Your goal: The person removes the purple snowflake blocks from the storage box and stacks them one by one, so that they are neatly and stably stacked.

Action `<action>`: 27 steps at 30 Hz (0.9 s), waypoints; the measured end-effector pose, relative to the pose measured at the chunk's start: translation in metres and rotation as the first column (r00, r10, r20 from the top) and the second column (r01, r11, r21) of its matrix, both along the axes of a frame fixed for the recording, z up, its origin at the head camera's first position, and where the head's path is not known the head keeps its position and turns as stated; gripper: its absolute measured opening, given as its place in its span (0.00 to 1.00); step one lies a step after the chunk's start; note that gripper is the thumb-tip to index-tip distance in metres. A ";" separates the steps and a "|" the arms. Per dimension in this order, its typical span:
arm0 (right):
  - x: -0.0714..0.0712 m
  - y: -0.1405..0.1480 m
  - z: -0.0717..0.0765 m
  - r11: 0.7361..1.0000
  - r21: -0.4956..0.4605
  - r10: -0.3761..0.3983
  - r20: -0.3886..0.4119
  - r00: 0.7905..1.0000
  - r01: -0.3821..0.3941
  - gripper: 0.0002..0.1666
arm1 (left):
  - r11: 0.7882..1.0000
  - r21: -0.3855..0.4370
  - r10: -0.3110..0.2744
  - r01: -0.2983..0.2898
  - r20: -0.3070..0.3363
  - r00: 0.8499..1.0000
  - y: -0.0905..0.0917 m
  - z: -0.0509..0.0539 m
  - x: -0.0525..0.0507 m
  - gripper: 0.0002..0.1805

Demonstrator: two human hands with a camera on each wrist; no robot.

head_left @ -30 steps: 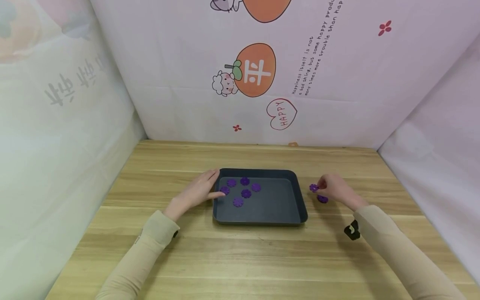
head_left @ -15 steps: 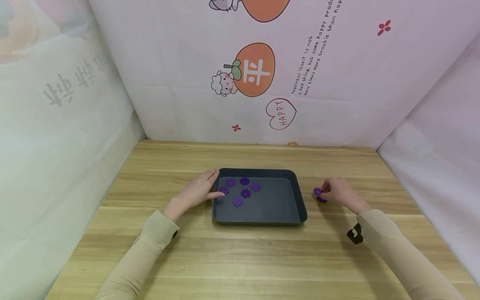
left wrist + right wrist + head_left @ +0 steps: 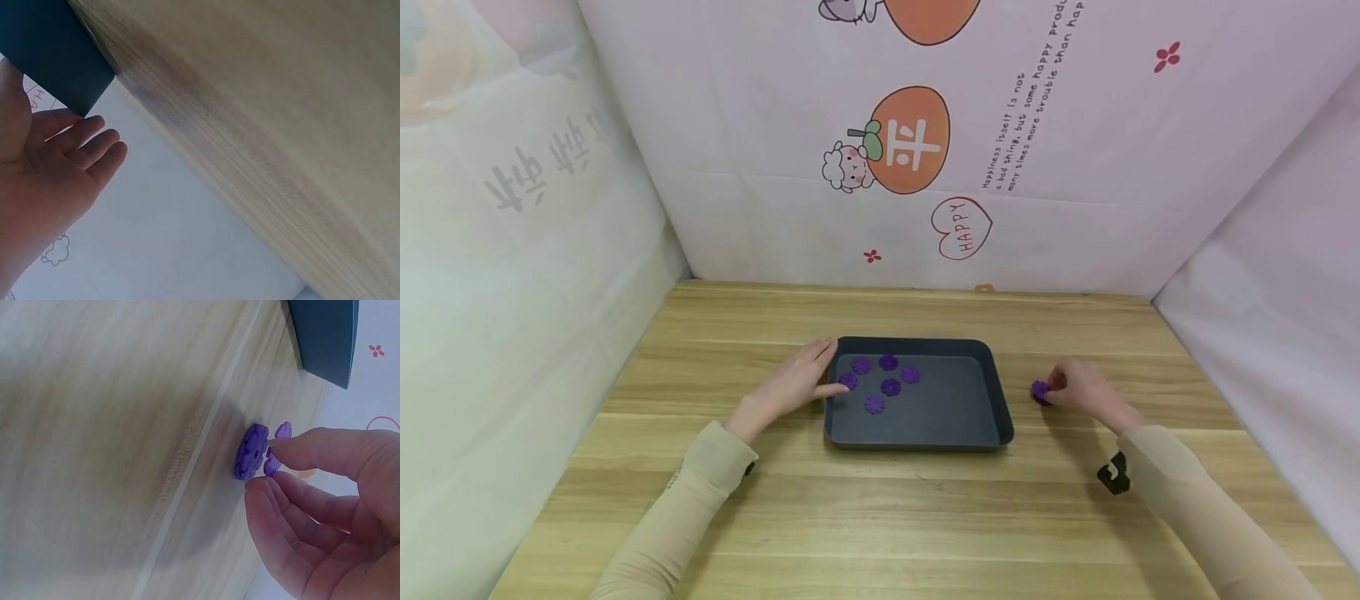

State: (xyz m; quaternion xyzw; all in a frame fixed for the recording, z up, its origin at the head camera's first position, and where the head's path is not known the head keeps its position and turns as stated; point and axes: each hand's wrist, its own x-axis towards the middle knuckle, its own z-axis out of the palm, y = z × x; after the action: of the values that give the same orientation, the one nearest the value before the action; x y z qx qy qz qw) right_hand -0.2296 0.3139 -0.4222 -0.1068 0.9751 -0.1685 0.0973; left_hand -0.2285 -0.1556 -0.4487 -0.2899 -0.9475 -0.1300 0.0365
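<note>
Right hand (image 3: 1081, 389) pinches a purple disc (image 3: 1039, 388), now nearer another disc (image 3: 1043, 402).
Spread left hand (image 3: 797, 377) touches the tray (image 3: 951, 407); six discs (image 3: 891, 387) lie inside near its thumb.

Purple discs (image 3: 891, 387), dark blue-grey tray (image 3: 951, 408), tan wood-grained tabletop (image 3: 880, 525)

A wood-grained worktop (image 3: 910, 525), yellowish with darker bands running side to side, carries a dark grey, round-cornered rectangular tray (image 3: 955, 408) lying flat. Near the tray's right side, a notched purple disc (image 3: 252, 452) rests on the surface.
</note>
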 end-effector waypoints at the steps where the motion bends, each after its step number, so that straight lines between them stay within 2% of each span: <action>1: 0.000 0.001 -0.001 1.000 0.003 -0.001 -0.001 1.000 0.001 0.12 | 1.000 0.001 0.000 0.000 0.002 1.000 0.000 0.000 0.000 0.47; 9: 0.001 0.002 -0.003 1.000 0.016 -0.009 0.005 1.000 0.008 0.13 | 1.000 0.004 0.004 -0.004 0.023 1.000 0.000 -0.002 -0.001 0.47; 27: 0.005 0.002 -0.002 1.000 0.006 -0.025 0.016 1.000 0.025 0.13 | 1.000 -0.005 0.007 -0.007 0.021 1.000 0.000 -0.002 -0.002 0.48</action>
State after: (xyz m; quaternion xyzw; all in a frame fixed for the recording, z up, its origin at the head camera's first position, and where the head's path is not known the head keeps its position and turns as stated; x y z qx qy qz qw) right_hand -0.2247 0.3155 -0.4240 -0.0930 0.9760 -0.1677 0.1032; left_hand -0.2306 -0.1555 -0.4510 -0.2854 -0.9491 -0.1308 0.0265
